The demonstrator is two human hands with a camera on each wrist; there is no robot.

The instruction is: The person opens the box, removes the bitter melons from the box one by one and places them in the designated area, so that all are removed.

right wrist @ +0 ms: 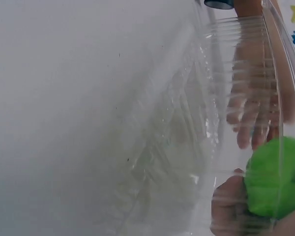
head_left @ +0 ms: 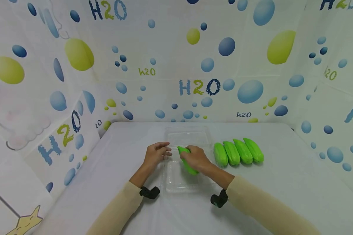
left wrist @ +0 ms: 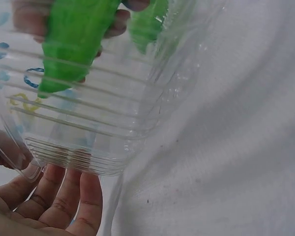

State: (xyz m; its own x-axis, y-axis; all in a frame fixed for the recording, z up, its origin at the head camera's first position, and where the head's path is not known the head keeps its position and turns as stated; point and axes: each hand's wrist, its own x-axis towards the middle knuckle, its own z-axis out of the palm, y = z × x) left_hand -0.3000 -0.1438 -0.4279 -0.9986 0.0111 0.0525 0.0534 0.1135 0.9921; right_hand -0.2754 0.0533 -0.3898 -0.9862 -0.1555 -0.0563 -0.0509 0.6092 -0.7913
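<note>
A clear plastic clamshell box (head_left: 176,187) lies unfolded on the table, its ribbed wall showing in both wrist views. My right hand (head_left: 196,158) grips a bright green elongated vegetable (head_left: 191,169) with a pointed tip, held over the near half of the box. Through the clear plastic, the left wrist view shows the vegetable's (left wrist: 76,44) tip pointing toward the left hand. My left hand (head_left: 156,155) is at the box's left side. Its fairly straight fingers (left wrist: 64,196) lie right at the outside of the ribbed wall, with the thumb near the rim.
Several matching green vegetables (head_left: 238,151) lie side by side in a row to the right of the box. White cloth (head_left: 129,137) covers the table. Behind it hangs a printed curtain (head_left: 164,42) with blue and lime spots. A black wrist camera (head_left: 219,199) sits on the right forearm.
</note>
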